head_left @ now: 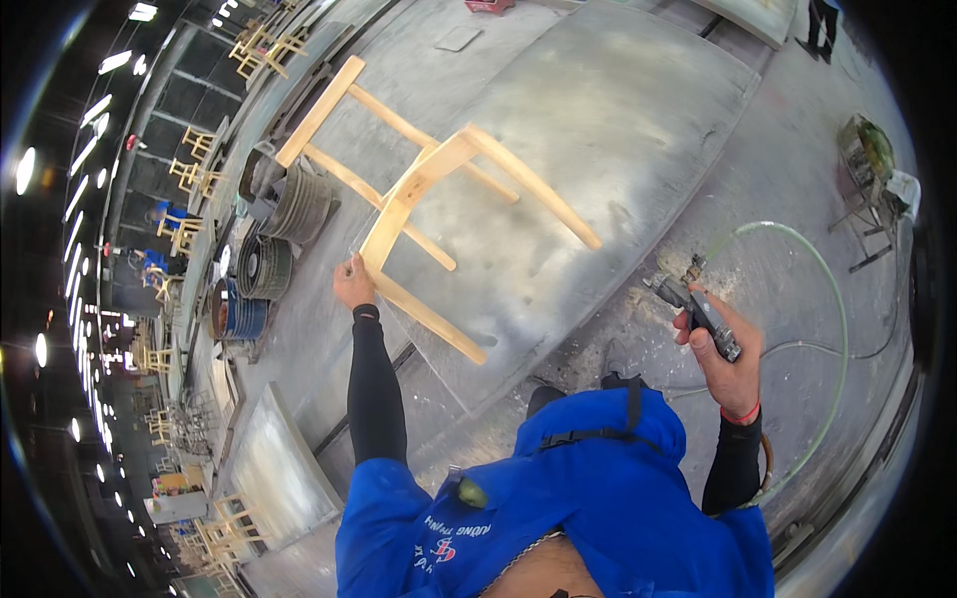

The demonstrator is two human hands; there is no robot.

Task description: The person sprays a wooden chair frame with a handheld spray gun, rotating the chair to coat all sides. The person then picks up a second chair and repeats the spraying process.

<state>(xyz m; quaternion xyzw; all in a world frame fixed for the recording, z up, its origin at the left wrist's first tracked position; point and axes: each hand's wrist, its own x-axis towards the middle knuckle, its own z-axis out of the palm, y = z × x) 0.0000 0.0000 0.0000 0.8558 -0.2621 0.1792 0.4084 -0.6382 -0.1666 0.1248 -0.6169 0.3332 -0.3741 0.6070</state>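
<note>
With left fingers (356, 269) nearly closed, pinches chair frame (399, 205); with right fingers (682, 327) wrapped snugly, grips tool (708, 321) right of frame. Beneath frame, grey board (608, 110); left of it, tubs (302, 204).

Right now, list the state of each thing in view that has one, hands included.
Left hand: closed on the chair frame's curved rail.
Right hand: wrapped around the handheld tool.
Wooden chair frame: bare wood colour, no seat fitted.
Handheld tool: held clear of the frame; running or not, cannot tell.
Green hose: curved in a wide arc.
Grey work surface: blotched with pale marks.
Ceiling lights: lit.
</note>
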